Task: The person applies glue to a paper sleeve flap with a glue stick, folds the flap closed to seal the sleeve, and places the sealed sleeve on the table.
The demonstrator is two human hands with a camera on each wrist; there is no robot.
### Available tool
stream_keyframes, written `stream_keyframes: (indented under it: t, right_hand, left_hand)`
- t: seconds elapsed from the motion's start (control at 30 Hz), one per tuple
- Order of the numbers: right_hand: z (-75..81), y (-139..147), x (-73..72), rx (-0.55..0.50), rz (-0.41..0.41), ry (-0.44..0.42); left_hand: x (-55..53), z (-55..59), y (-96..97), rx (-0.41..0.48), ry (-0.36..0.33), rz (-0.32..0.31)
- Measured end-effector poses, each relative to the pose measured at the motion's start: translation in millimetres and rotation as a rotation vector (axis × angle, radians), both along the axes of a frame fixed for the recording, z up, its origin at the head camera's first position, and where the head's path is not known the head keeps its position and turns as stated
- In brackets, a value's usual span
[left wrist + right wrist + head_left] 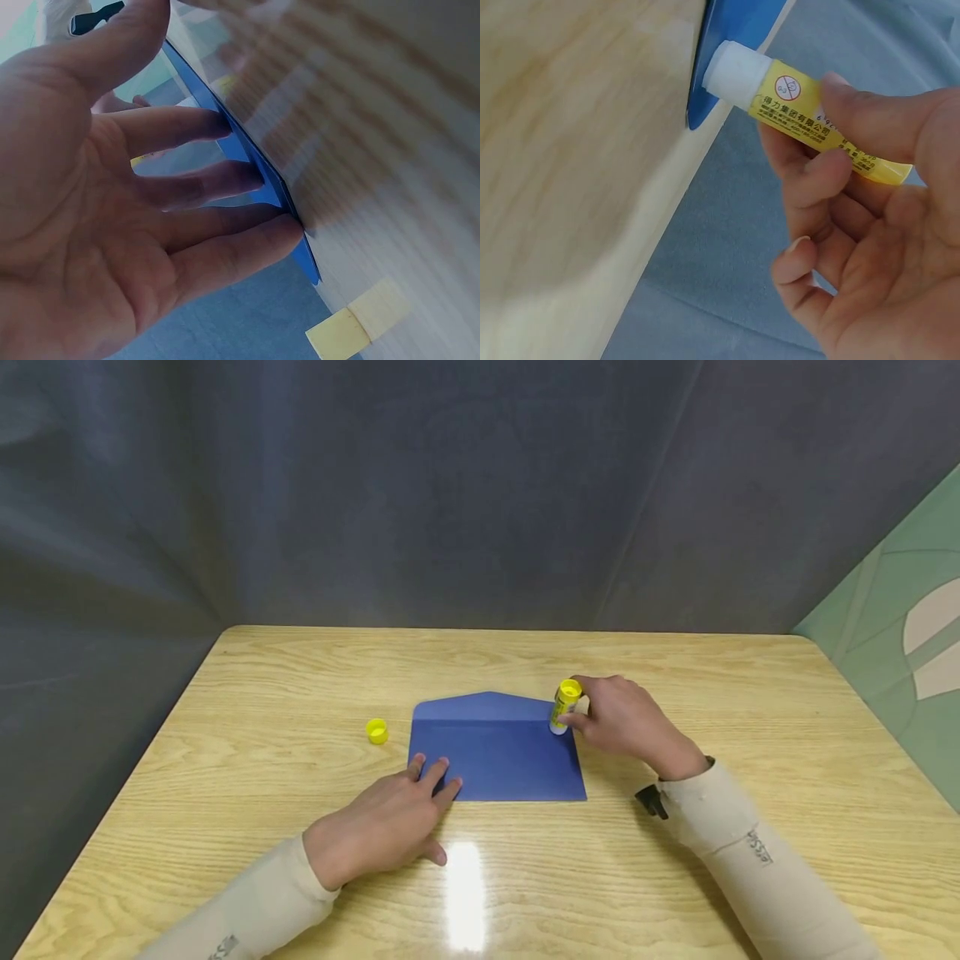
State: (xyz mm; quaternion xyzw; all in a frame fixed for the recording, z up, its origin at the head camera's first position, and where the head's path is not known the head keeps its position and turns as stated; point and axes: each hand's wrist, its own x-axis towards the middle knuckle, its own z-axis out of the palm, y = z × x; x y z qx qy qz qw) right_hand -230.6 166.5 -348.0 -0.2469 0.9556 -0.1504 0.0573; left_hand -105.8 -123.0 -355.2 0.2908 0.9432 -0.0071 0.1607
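A blue envelope (495,760) lies on the table with its flap (483,706) folded out toward the far side. My right hand (618,714) grips a yellow glue stick (802,105) between thumb and fingers. Its white end (736,75) points down onto the envelope, near the right end of the flap fold. My left hand (390,818) rests with spread, fairly straight fingers on the envelope's lower left corner. In the left wrist view, the fingertips (281,229) are right at the envelope's edge. A yellow cap (377,732) sits on the table left of the envelope.
The light wooden table (262,693) ends at a far edge against a dark grey curtain (450,493). At the right is a green patterned surface (900,602). A bright light reflection shows on the tabletop in front of the envelope.
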Motion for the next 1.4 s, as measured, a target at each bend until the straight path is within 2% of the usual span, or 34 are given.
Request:
stream_keyframes:
  t: [0.43, 0.63, 0.97, 1.23, 1.4]
  right_hand:
    - [10.8, 16.9, -0.6, 0.055, -0.045, 0.016]
    - [16.0, 14.1, 1.4, 0.036, -0.044, 0.051]
    - [9.3, -19.2, 7.3, -0.01, 0.01, 0.057]
    - [11.5, -59.4, 11.9, -0.064, 0.065, 0.056]
    - [9.6, -85.9, 11.0, -0.083, 0.118, 0.055]
  left_hand:
    - [-1.1, -1.1, -0.9, 0.001, -0.003, 0.004]
    - [-1.2, -0.6, -1.7, -0.007, -0.001, 0.006]
    - [-1.8, -2.3, -0.7, -0.009, 0.034, -0.026]
    - [-2.3, -3.6, -1.0, -0.017, 0.062, -0.03]
    - [-3.2, -3.2, -0.3, -0.021, 0.033, -0.014]
